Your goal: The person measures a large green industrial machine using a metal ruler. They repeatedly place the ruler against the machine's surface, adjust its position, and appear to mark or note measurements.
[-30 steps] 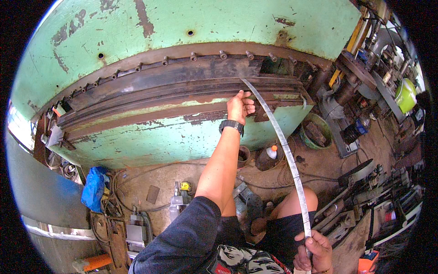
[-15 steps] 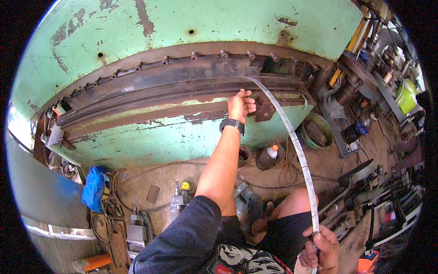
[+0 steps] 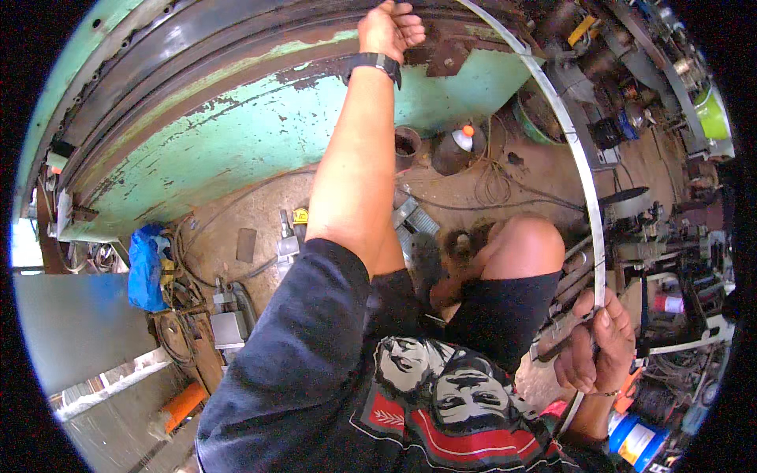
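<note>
A long, thin, flat metal strip (image 3: 583, 165) bows from the top edge of the picture down to my right hand (image 3: 597, 343). That hand has its thumb and fingers closed on the strip, and a short tail of it shows below the grip. The strip's far end is out of view. My left hand (image 3: 392, 30) is stretched out at the rusty front ledge of a green machine (image 3: 260, 126), its fingers loosely bent and apart, with nothing seen in them. Whether it touches the ledge I cannot tell. A dark watch (image 3: 373, 68) is on that wrist.
On the floor are a bottle with an orange cap (image 3: 464, 139), a yellow tape measure (image 3: 300, 216), cables (image 3: 497, 185) and a blue bag (image 3: 148, 268). Metal parts (image 3: 662, 236) crowd the right side. A grey sheet (image 3: 87, 331) stands at left.
The view has tilted downward, so the machine sits higher in the picture and the strip's far end has left it. My right hand still grips the strip; my left stays by the ledge.
</note>
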### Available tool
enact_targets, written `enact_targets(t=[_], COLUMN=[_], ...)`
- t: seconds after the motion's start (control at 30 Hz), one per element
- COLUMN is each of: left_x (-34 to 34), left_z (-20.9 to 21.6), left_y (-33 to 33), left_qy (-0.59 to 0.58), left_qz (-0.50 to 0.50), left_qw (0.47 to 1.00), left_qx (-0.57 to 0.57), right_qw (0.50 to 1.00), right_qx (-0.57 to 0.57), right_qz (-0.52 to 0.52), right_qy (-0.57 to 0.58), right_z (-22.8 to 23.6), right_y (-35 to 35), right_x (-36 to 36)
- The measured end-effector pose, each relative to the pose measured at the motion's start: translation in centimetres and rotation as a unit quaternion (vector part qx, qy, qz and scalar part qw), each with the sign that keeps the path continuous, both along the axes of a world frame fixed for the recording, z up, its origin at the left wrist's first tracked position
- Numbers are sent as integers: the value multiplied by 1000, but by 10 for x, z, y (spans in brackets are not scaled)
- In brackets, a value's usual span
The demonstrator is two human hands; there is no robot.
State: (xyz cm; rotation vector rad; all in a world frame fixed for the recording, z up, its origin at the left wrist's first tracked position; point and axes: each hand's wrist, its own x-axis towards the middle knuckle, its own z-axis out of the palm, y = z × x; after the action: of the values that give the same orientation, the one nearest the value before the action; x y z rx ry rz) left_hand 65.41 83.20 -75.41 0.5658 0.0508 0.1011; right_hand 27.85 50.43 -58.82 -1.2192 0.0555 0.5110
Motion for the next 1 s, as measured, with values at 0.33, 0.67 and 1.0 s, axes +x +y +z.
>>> enact_targets(t=[0.33,0.67,1.0], left_x=[-25,-29,-21], left_z=[29,32,25], left_y=[-28,-41,-54], left_qy=[-17,2,13], left_qz=[-34,24,30], left_qw=[996,998,980], left_qx=[79,-59,196], right_qw=[999,989,988], right_qx=[2,-40,-19], right_qz=[3,-5,21], right_qy=[31,145,151], right_z=[19,3,-56], right_y=[4,-1,-18], right_x=[-1,-17,-8])
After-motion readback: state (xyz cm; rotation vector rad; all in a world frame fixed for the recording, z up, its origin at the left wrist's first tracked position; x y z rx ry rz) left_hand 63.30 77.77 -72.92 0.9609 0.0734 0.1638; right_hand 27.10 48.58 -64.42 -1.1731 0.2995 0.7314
